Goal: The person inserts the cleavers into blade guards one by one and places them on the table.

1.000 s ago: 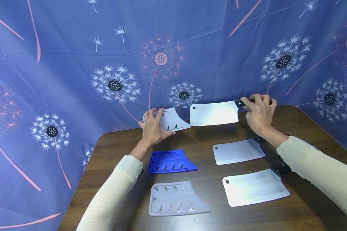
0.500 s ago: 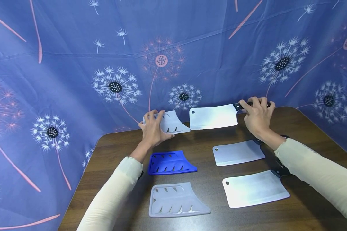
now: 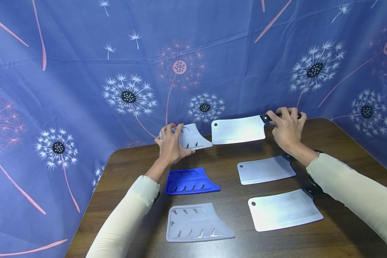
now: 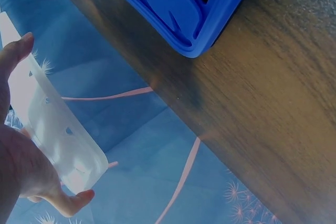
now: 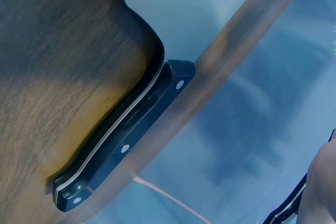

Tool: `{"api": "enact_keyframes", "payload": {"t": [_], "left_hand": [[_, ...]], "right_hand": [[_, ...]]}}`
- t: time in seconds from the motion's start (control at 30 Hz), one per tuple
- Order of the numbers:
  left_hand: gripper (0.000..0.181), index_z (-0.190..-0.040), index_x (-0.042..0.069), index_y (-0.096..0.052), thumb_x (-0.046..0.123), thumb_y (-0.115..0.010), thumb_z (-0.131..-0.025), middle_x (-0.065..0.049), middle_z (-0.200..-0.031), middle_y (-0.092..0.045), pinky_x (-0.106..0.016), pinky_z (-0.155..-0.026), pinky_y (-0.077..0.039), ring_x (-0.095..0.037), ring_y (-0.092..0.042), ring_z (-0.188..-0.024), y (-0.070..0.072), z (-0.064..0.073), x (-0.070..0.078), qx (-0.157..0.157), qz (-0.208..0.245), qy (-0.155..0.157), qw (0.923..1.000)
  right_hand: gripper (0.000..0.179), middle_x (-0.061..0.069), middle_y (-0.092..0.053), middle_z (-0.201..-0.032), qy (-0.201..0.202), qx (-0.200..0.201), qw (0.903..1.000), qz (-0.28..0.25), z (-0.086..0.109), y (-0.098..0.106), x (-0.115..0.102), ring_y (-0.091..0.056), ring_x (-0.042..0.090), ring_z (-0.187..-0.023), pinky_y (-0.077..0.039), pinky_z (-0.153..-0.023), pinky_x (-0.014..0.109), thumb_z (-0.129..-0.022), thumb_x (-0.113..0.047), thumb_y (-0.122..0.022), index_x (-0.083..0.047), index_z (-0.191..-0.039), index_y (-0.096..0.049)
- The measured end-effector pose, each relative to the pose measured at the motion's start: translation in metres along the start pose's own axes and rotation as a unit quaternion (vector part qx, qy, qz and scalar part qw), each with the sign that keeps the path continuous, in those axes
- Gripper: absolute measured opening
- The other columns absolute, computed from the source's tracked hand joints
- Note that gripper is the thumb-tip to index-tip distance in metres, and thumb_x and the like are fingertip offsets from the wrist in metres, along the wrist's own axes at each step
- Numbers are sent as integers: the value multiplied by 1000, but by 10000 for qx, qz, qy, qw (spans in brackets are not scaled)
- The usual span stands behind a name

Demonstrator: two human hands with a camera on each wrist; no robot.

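A translucent white sheath [image 3: 191, 137] with slits is held at the far side, its pointed tip toward the right. Just right of that tip, a cleaver [image 3: 238, 129] is held nearly level, silver blade [image 3: 230, 130] bare, black handle [image 3: 265, 118] rightward.

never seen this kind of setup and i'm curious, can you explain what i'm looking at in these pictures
There is no machine, just a person's bare hands. The widest picture comes from a camera worn on the head, looking forward and down; the other two come from cameras on the left and right wrists.

On the brown table lie a blue sheath and a translucent sheath, with a middle cleaver and a near cleaver to their right. Behind is a blue cloth printed with dandelions.

At the back, the left hand grips a white sheath, and the right hand holds the far cleaver by its handle.
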State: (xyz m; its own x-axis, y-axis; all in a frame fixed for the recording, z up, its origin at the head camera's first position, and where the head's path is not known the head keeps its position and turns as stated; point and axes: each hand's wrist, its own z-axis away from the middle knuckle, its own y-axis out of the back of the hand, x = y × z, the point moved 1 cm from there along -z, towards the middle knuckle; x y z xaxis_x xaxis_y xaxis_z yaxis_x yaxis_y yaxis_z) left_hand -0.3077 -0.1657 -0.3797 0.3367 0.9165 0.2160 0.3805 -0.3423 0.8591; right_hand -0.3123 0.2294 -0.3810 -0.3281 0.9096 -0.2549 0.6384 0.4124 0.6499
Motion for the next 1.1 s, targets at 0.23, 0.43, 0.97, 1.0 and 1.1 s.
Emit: {"api": "enact_keyframes", "payload": {"t": [0.23, 0.43, 0.97, 1.0, 1.1], "left_hand": [[105, -141, 20, -43, 54, -89, -53, -14, -137, -35, -75, -84, -23, -39, -27, -126, 0, 0, 2, 77, 55, 13, 10000], [105, -141, 20, -42, 50, -90, -53, -13, -138, -33, -77, -85, -21, -39, -25, -127, -2, 1, 4, 68, 123, 73, 9999], [106, -143, 23, -40, 54, -88, -53, -12, -138, -35, -74, -86, -22, -37, -25, -129, -5, 2, 12, -97, -42, 66, 9999], [106, -143, 23, -40, 54, -89, -53, -12, -139, -35, -74, -87, -22, -37, -25, -129, -4, 2, 12, -97, -37, 67, 9999], [107, -142, 23, -41, 53, -89, -52, -12, -138, -36, -75, -87, -22, -37, -25, -130, -4, 3, 12, -62, -30, 34, 10000]], "right_hand": [[63, 24, -52, -116, -165, -133, 9998, -18, 0, 1, 1, -36, 47, -114, -10, -103, 66, -75, 18, -56, -17, -127, -62], [62, 24, -51, -115, -267, -192, 9994, -49, 1, 0, 2, -36, 47, -114, -9, -103, 66, -75, 18, -56, -16, -126, -62], [59, 23, -53, -112, -38, 111, 9999, -93, 6, -2, 1, -37, 46, -112, -10, -102, 66, -74, 19, -56, -16, -121, -63], [59, 23, -53, -112, -25, 119, 9999, -85, 7, -2, 2, -37, 47, -112, -10, -102, 66, -74, 19, -56, -16, -121, -63], [61, 22, -53, -113, 28, 128, 9999, -100, 9, -2, 2, -37, 47, -113, -8, -104, 66, -74, 20, -56, -16, -122, -63]]}}
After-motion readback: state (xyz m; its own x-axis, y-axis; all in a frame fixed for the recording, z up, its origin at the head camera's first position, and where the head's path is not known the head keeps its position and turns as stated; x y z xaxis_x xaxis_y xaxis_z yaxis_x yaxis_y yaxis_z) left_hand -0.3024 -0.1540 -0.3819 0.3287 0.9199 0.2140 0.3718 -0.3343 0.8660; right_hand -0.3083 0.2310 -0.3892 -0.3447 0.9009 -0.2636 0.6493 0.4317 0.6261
